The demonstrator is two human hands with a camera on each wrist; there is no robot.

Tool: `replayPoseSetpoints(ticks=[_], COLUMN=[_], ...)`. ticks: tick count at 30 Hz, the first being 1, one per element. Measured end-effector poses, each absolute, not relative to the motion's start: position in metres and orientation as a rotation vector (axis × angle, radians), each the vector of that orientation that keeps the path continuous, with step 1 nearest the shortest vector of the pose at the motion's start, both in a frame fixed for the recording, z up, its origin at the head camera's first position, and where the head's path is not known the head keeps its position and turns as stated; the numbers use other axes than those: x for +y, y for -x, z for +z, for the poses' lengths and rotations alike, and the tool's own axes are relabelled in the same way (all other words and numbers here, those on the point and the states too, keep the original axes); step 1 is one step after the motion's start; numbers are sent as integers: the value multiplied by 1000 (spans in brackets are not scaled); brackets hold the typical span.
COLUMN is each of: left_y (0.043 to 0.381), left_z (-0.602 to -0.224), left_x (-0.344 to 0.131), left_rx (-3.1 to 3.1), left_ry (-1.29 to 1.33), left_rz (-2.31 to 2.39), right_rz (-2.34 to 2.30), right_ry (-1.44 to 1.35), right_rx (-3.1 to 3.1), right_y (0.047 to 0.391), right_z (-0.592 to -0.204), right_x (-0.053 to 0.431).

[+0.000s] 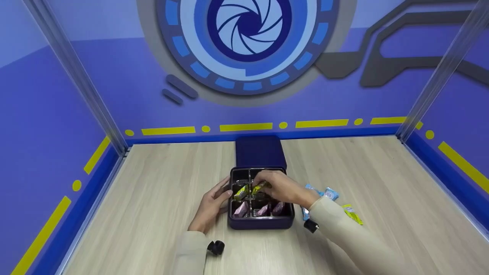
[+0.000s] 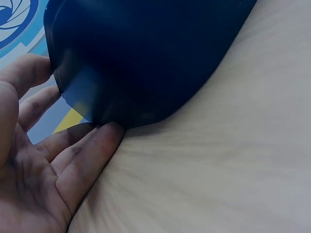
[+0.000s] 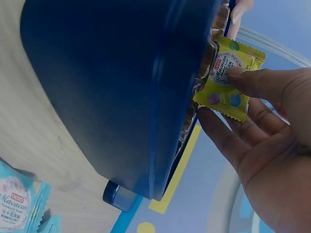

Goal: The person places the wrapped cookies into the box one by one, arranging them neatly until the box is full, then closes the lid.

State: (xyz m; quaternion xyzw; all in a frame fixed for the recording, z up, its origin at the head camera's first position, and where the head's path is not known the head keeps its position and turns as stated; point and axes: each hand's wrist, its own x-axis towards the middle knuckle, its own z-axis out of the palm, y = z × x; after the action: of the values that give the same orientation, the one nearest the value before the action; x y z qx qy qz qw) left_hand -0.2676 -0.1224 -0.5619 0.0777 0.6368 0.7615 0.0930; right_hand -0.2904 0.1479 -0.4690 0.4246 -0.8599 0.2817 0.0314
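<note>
A dark blue box [image 1: 260,224] stands on the table with its inside divided into compartments. My right hand [image 1: 280,187] reaches over it and pinches a yellow wrapped candy [image 3: 224,80] between thumb and fingers, at the rim in the right wrist view. Along the box's left wall rests my left hand [image 1: 210,204], its fingers fairly straight against the outside and the thumb at the rim. Another yellow wrapped candy [image 1: 241,192] lies in the middle left compartment. In the front compartments sit pink wrapped candies, one at the left [image 1: 241,210] and two at the right [image 1: 263,210].
Behind the box lies its dark blue lid [image 1: 260,152], reaching toward the back wall. Right of the box, partly under my right forearm, are several blue wrapped candies [image 1: 331,193] and a yellow one [image 1: 353,214]. Printed panels [image 1: 95,84] enclose the wooden table [image 1: 153,214].
</note>
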Motion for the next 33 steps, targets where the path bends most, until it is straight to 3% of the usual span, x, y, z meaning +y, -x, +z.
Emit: replayPoseSetpoints(ticks=[33], left_y=[268], left_z=[-563], left_x=[-124], left_rx=[1891], left_ry=[-262], left_rz=[2250], right_rz=[851], right_ry=[-1311], right_rx=[-2682], right_y=[288], right_z=[-474], right_x=[146])
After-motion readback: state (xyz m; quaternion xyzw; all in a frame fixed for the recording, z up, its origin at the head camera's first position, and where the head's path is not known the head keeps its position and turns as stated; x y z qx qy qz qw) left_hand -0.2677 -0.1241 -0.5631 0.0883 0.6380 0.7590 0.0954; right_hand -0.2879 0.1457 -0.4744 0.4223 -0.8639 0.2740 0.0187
